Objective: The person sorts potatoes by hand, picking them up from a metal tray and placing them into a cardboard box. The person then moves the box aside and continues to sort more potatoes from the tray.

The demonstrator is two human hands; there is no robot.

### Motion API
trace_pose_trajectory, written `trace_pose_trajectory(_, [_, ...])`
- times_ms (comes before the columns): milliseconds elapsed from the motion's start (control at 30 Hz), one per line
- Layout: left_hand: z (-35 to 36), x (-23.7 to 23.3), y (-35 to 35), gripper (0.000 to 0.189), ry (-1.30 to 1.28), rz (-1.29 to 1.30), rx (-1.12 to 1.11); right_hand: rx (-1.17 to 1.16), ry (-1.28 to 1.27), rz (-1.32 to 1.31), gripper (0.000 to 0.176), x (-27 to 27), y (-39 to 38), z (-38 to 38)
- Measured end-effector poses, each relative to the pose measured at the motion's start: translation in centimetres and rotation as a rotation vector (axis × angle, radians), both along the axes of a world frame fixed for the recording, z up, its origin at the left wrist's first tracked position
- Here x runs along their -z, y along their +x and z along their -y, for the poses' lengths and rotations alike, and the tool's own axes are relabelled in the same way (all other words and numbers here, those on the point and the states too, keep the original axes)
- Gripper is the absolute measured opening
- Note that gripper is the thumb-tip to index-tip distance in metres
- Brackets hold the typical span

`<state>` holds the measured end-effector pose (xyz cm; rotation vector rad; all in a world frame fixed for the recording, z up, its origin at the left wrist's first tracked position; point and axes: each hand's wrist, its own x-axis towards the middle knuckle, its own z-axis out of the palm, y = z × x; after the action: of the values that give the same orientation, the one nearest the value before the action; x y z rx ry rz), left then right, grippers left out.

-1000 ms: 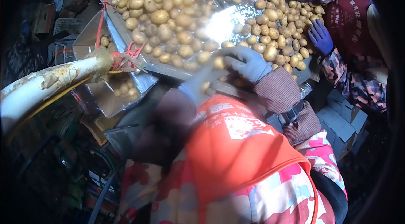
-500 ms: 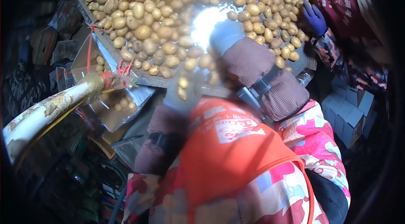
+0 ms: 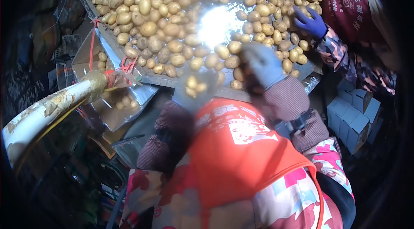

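**Fig.: Hands at near edge of potato heap**

R hand [image 3: 261,63], fingers curled down, is resting on the nearest row of the potato heap [image 3: 172,26]; can't tell if it's gripping. L hand [image 3: 194,93], blurred, is cupping small potatoes [image 3: 192,85] just off the table [image 3: 157,81] rim. Heap is lying ahead of both hands; R is nearer.

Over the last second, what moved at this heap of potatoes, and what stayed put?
The right hand, stretched out over the potatoes beside the bright glare half a second ago, has drawn back to the heap's near edge. The left hand stayed low at that edge, blurred, small potatoes against it; its grip is unclear. The taped pipe and a co-worker's blue gloves kept their places.
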<state>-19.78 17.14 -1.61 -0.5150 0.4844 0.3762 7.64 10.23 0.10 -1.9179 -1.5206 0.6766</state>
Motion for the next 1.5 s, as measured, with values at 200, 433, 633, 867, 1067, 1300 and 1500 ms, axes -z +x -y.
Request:
trace_pose_trajectory(200, [1.6, 5.5, -2.9, 0.033, 0.591, -0.218, 0.132, -0.183, 0.088, 0.186, 0.018, 0.5, 3.3, -5.1])
trace_pose_trajectory(433, [1.8, 0.6, -2.1, 0.037, 0.277, -0.334, 0.187, -0.199, -0.406, 0.606, 0.020, 1.5, 0.2, -12.9])
trace_pose_trajectory(633, [2.9, -2.0, -1.6, 0.037, 1.098, -0.678, 0.288, -0.095, -0.512, -0.510, 0.038, -2.0, -1.0, -9.1])
trace_pose_trajectory(867, [1.6, 2.3, -3.4, 0.035, 0.242, 0.187, 0.223, -0.622, 0.003, 0.586, 0.017, 1.8, -5.3, -2.0])
trace_pose_trajectory(1067, [1.7, 1.1, -5.2, 0.031, 0.225, -0.016, 0.011, -0.511, -0.117, 0.503, 0.016, 1.9, -7.4, -4.5])
trace_pose_trajectory(1300, [1.5, 0.3, -1.0, 0.040, 0.218, -0.036, -0.131, 0.034, -0.123, -0.188, 0.018, -6.1, -6.4, -2.8])
trace_pose_trajectory(1500, [1.2, -0.5, 1.2, 0.035, 0.254, -0.046, -0.042, 0.008, -0.446, 0.660, 0.022, 4.2, -0.1, -7.1])
